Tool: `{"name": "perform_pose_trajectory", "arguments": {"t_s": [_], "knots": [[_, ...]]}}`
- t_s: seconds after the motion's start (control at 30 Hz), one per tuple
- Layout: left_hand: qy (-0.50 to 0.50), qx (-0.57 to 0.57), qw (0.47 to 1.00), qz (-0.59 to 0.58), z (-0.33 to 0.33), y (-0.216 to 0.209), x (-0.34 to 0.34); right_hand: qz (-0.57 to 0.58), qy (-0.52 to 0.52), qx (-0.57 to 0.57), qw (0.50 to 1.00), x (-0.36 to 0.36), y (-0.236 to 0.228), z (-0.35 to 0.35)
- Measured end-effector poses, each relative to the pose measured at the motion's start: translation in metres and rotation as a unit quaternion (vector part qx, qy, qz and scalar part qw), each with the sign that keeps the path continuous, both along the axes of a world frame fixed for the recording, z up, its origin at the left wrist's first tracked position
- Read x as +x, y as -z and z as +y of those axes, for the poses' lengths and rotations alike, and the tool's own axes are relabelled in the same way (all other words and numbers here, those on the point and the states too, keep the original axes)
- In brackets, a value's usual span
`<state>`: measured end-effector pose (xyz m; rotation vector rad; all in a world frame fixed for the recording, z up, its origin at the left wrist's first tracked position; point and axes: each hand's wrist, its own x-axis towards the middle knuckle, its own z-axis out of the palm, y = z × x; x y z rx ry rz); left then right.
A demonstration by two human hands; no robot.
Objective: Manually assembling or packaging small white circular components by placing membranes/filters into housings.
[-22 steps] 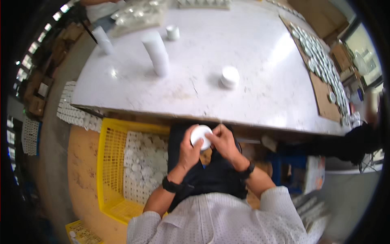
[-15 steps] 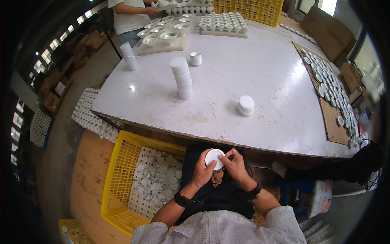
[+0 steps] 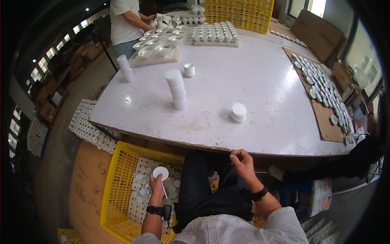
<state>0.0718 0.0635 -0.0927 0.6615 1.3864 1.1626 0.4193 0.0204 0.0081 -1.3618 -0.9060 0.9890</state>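
Observation:
My left hand (image 3: 157, 185) is closed around a white round disc (image 3: 160, 173) with a raised rim, held above the yellow crate (image 3: 109, 191). A thin white strip (image 3: 164, 190) hangs below the disc; whether it is joined to it cannot be told. Inside the crate lie many small white discs (image 3: 172, 190) and a white perforated tray (image 3: 138, 217). Over my right thigh, close to the table's front edge, my right hand (image 3: 243, 163) is raised with thumb and fingertips pinched together. Anything between those fingertips is too small to see.
On the white table (image 3: 203, 93) stand a tall stack of white cups (image 3: 177, 91), a short disc stack (image 3: 238, 112) and other stacks. Trays of white lamp housings (image 3: 216, 32) are at the back, where another person (image 3: 124, 24) works. Cardboard (image 3: 321, 105) with white rings lies right.
Both hands were together on the disc over my lap. My left hand has carried it left over the crate, while my right hand has let go and moved slightly right.

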Motion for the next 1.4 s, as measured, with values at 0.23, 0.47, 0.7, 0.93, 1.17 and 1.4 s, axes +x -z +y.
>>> {"name": "perform_pose_trajectory", "arguments": {"t_s": [0.23, 0.47, 0.7, 0.93, 1.17, 1.4], "knots": [[-0.043, -0.218, 0.972, 0.078, -0.041, 0.1, -0.086, 0.002, 0.072, -0.004, 0.997, 0.019, -0.002, -0.004], [-0.152, -0.264, 0.946, 0.116, -0.08, 0.179, -0.126, -0.12, 0.106, 0.002, 0.987, 0.032, -0.006, 0.0], [-0.053, -0.308, 0.937, 0.158, -0.07, 0.193, -0.14, -0.139, 0.135, 0.006, 0.981, 0.04, -0.007, 0.018], [0.061, -0.311, 0.905, 0.284, -0.064, 0.234, -0.17, -0.215, 0.145, 0.004, 0.966, 0.046, -0.027, 0.032], [0.031, -0.16, 0.953, 0.255, -0.035, 0.163, -0.083, -0.344, 0.139, 0.018, 0.929, 0.069, -0.024, 0.062], [0.086, 0.11, 0.985, 0.106, 0.03, -0.04, -0.009, -0.381, 0.141, 0.047, 0.913, 0.063, -0.028, 0.072]]}}
